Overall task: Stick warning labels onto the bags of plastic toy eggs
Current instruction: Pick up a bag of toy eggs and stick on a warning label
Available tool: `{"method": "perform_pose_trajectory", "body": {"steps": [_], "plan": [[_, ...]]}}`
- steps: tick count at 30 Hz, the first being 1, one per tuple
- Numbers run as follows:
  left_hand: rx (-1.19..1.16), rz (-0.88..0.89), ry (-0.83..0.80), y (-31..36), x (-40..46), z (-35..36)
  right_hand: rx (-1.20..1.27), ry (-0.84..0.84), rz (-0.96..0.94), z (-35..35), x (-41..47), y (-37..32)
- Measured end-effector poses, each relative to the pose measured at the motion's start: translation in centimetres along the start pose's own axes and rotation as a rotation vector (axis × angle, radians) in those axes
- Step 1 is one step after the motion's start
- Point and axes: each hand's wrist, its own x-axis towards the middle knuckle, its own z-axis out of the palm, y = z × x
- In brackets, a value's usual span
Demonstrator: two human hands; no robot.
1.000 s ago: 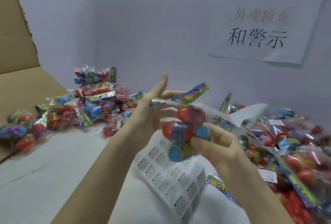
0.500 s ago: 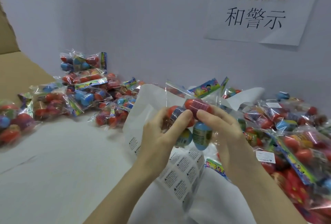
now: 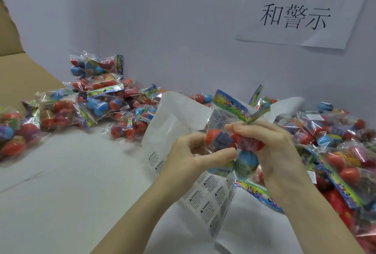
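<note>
On the white desk (image 3: 61,192), both my hands grip one bag of eggs (image 3: 234,148) above the label sheet (image 3: 205,198); left hand (image 3: 195,156) should press the label flat, avoiding wrinkles, while right hand (image 3: 270,148) steadies.

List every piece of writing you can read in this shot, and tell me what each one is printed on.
"和警示": black characters on the paper sign on the wall.
"外观检查": pale gold line above it on the same sign, faint, so only a likely reading.
"WARNING": repeated heading on the label sheet beneath the hands; the small print under it is too small to read.
Header cards on the egg bags: colourful print, blurred, unreadable.
</note>
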Motion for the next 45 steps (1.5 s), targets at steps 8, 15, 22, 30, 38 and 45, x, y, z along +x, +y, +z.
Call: {"method": "perform_pose_trajectory", "body": {"steps": [8,15,22,30,38,45], "plan": [[-0.212,0.06,0.125,0.8,0.0,-0.2,-0.045,-0.172,0.05,0.5,-0.1,-0.2],[-0.147,0.072,0.098,0.8,-0.1,-0.1,-0.056,-0.155,0.019,0.4,-0.2,0.1],[-0.089,0.042,0.323,0.8,-0.1,0.5,-0.049,-0.229,-0.038,0.9,-0.4,0.0],[0.04,0.077,0.499,0.8,-0.2,0.3,-0.481,0.357,-0.562,2.0,-0.9,1.1],[-0.422,-0.094,0.165,1.5,-0.1,-0.5,-0.284,-0.107,-0.486,2.4,-1.6,1.1],[-0.356,-0.097,-0.042,1.5,-0.2,-0.9,-0.271,-0.024,-0.145,1.4,-0.6,0.7]]}}
